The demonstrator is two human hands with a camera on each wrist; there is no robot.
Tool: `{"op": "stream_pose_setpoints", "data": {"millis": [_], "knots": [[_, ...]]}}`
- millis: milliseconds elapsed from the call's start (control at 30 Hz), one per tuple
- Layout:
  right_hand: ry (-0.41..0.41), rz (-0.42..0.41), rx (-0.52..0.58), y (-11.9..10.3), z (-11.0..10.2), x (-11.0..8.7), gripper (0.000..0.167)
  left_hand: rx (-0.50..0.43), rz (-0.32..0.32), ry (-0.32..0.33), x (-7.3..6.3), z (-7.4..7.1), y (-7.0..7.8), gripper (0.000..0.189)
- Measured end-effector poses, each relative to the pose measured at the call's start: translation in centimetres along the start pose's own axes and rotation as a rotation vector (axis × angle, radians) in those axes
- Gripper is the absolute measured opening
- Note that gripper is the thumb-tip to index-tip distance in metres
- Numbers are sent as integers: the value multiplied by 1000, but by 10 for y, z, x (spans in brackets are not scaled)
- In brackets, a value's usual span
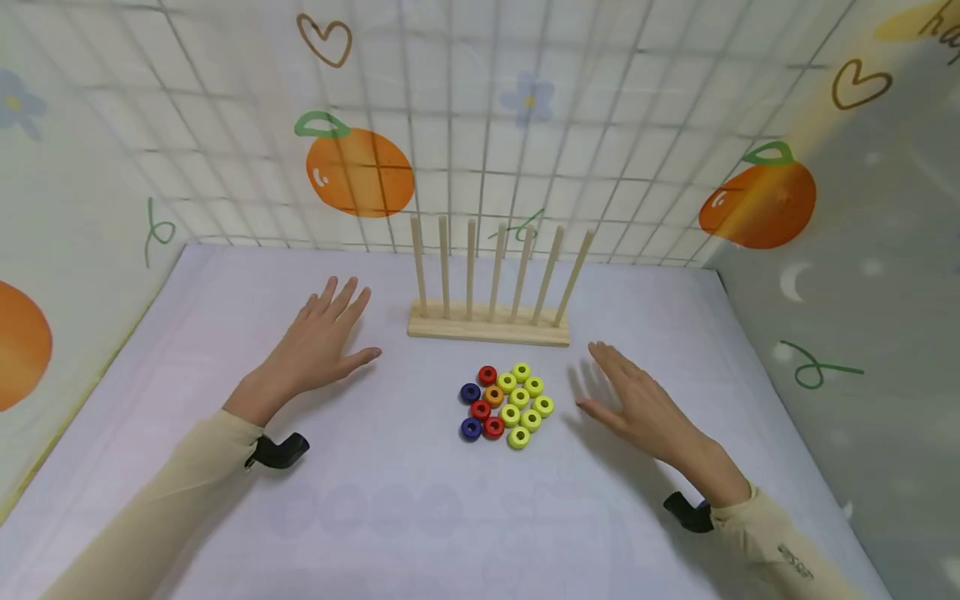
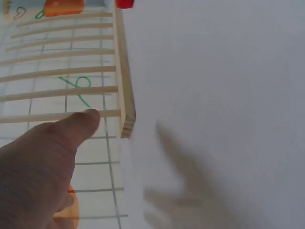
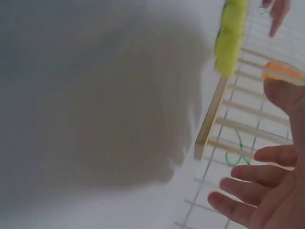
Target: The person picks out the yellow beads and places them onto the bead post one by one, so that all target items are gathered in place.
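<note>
Head view: my left fingers (image 1: 356, 307) spread, right fingers (image 1: 617, 367) extended, both holding nothing. Coloured rings (image 1: 510, 422) clustered on worktop (image 1: 390, 517), just below frame centre; wooden peg rack (image 1: 487, 330) above them in frame.

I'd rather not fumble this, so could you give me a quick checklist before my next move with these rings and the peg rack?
1. Left grip free: ok, fingers extended, holding nothing.
2. Right grip free: ok, also holding nothing.
3. Wooden peg rack upright: ok, standing on its base.
4. All seven pegs bare: ok.
5. Coloured rings spread apart: not ok, bunched in one cluster.
6. Rack fixed to the table: cannot tell.
</note>
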State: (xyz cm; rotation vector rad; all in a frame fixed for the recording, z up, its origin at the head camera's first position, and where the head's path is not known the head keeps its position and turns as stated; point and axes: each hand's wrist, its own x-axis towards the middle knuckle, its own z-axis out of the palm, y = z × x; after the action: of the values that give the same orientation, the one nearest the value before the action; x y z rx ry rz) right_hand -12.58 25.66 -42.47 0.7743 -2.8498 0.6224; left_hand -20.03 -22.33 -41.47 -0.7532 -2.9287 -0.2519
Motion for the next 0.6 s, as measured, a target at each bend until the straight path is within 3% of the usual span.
{"op": "stream_pose_setpoints", "data": {"millis": [100, 267, 433, 600], "knots": [[38, 14, 131, -6, 3, -4, 73, -99, 5, 18, 8, 5, 1, 93], [123, 25, 301, -13, 10, -6, 57, -289, -44, -14, 23, 14, 1, 96], [105, 139, 502, -14, 19, -8, 45, -470, -77, -26, 43, 25, 5, 97], [77, 223, 643, -17, 29, -6, 44, -632, -105, -20, 61, 34, 6, 98]]}}
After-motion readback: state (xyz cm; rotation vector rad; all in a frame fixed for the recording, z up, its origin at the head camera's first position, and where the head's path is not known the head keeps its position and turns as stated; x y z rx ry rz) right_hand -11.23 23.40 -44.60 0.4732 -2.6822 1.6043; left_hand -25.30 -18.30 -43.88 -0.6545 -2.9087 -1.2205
